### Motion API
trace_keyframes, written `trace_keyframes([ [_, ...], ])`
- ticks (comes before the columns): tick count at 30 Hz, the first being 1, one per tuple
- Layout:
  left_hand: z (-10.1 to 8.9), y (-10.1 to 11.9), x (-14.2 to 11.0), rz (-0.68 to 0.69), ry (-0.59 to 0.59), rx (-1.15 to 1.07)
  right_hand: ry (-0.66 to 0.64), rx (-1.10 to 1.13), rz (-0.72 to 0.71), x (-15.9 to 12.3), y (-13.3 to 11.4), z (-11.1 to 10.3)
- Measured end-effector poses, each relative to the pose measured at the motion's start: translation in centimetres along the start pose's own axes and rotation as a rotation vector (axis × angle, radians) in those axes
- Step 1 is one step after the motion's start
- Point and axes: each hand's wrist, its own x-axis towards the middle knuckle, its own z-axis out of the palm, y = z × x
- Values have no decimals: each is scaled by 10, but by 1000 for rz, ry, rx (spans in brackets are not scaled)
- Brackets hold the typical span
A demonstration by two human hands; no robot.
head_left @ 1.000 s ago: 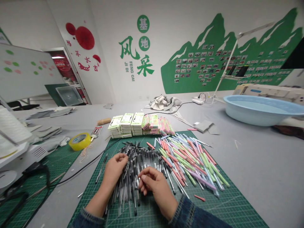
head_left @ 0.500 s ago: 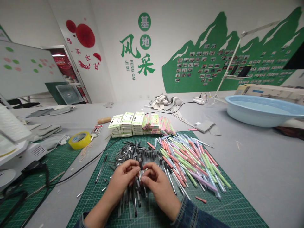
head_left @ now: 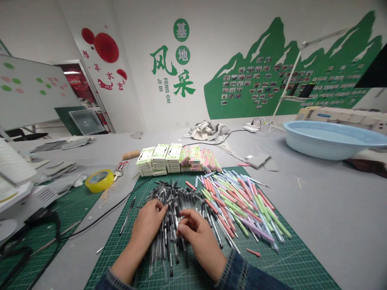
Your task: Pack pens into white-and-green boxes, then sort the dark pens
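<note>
A heap of clear-barrelled pens and black caps (head_left: 163, 237) lies on the green cutting mat (head_left: 290, 266). At its left side my left hand (head_left: 148, 221) has its fingers curled in among the dark pieces; what they pinch is hidden. My right hand (head_left: 201, 237) is closed over the heap's right part, thumb and forefinger together on a black-capped pen (head_left: 177, 210) that stands steeply tilted. Just to the right, pens in pink, green, blue and purple (head_left: 238, 197) form a second loose heap.
Stacked small boxes (head_left: 160, 157) stand behind the pens. To the left are yellow tape (head_left: 99, 180), a black cable (head_left: 117, 206) and a white machine (head_left: 36, 201). A blue basin (head_left: 326, 141) sits at the right, with grey cloth (head_left: 208, 131) at the back.
My left hand has moved left and slightly up, away from my right hand and into the black pieces. My right hand stays in nearly the same spot. The view has shifted slightly.
</note>
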Motion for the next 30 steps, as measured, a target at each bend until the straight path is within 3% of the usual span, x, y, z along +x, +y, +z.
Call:
trace_keyframes([
  [5, -7, 0, 3, -111, -2, -228, 7, 21, 13, -1, 2, 0],
  [7, -11, 3, 0, -154, -35, -501, 21, 12, 17, 0, 1, 0],
  [11, -21, 14, -12, -245, -218, -1261, -7, -15, 27, -1, -3, 1],
  [13, -25, 19, -17, -252, -229, -1438, -33, -23, 34, -2, -5, 1],
  [19, -32, 24, -20, -209, -87, -1513, -79, -32, 15, -5, -6, 1],
  [30, -31, 17, -18, -199, -62, -1478, -106, -42, 21, -6, -6, 1],
])
